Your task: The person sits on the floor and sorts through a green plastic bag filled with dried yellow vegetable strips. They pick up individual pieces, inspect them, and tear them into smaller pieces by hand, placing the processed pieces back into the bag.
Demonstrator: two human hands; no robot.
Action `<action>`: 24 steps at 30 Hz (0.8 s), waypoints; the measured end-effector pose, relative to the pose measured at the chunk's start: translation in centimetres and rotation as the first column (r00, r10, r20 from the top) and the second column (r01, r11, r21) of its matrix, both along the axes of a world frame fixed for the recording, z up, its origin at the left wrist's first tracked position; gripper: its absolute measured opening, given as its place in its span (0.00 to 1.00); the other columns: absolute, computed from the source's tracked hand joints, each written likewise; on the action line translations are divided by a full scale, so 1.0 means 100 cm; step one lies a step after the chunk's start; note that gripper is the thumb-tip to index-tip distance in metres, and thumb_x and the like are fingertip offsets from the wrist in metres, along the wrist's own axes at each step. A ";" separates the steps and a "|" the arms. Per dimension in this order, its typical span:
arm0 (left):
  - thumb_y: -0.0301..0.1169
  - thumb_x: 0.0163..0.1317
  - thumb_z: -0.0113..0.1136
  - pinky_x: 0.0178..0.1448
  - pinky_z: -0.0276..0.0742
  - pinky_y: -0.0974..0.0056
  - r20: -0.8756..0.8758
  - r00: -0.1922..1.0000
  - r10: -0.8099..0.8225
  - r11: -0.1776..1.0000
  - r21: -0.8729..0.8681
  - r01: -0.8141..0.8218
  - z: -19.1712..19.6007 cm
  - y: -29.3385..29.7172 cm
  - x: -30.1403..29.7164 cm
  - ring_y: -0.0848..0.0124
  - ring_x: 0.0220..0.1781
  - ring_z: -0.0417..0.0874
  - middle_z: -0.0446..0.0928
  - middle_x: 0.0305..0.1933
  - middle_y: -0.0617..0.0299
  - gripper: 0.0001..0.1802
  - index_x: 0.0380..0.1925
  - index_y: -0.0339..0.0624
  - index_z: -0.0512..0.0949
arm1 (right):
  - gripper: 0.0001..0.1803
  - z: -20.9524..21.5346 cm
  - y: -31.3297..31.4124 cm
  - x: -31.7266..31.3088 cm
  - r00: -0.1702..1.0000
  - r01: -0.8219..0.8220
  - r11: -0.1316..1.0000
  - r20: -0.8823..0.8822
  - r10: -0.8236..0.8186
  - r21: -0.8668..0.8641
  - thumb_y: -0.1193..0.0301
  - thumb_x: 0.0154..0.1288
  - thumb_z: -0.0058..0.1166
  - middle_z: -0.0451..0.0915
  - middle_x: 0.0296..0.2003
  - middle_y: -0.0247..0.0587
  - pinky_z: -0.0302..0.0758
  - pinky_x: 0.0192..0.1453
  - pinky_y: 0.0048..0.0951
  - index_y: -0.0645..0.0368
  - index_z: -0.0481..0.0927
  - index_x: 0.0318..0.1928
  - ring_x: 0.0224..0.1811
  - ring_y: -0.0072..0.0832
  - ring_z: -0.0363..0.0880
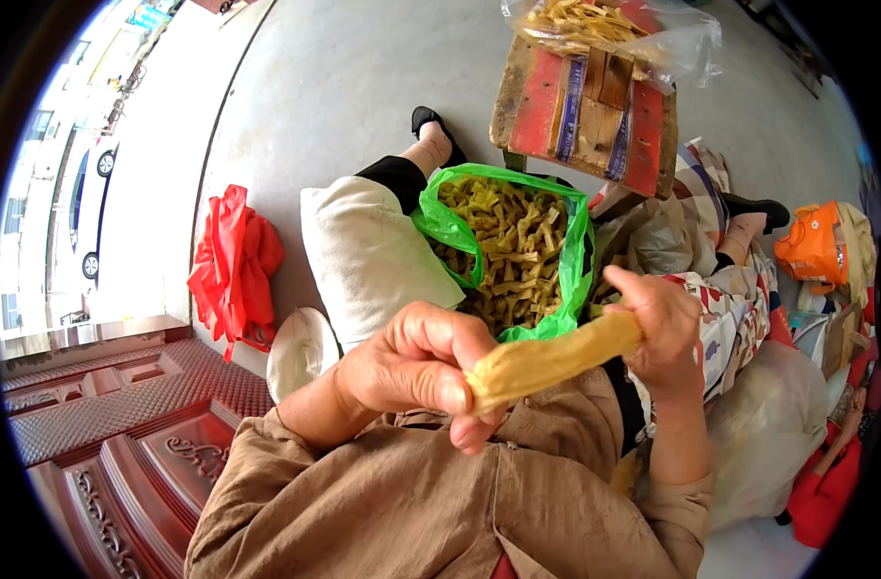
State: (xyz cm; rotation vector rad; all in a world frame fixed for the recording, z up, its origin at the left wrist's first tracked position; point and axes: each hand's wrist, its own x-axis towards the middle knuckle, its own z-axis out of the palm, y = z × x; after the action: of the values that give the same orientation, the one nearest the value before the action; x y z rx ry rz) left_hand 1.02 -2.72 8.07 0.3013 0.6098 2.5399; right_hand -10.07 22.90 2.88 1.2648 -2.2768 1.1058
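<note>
From where I stand, I see the person's left hand (416, 357) pinching one end of a long yellow piece (556, 364) between thumb and bent fingers. The right hand (660, 323) is curled around the other end, its index finger lifted. The piece hangs over the lap, sloping up toward the right, near the close edge of an open green bag (578, 256). That bag sits between the person's legs, filled with short yellowish-brown pieces (523, 241). A white cloth (368, 241) covers the left thigh, and a red bag (233, 265) lies on the floor (334, 77) beyond it. Ahead stands a worn wooden bench (539, 104) bearing a clear plastic bag (689, 46) of pale yellow strips (585, 24).
</note>
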 end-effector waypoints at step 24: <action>0.31 0.45 0.68 0.56 0.79 0.56 -0.801 0.070 -0.595 -0.150 0.025 -0.988 -0.027 0.043 -0.007 0.64 0.57 0.79 0.77 0.57 0.62 0.09 0.30 0.50 0.84 | 0.08 0.010 -0.009 0.063 -0.124 0.389 0.770 0.800 0.587 -0.505 0.67 0.70 0.64 0.74 0.23 0.22 0.57 0.20 0.13 0.58 0.82 0.42 0.18 0.08 0.62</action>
State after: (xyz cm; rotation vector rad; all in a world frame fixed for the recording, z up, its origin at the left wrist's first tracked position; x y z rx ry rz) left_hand 0.27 1.59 5.40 1.3133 3.4925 0.5416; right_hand -3.74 21.98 3.91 -0.0696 -1.7493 3.5358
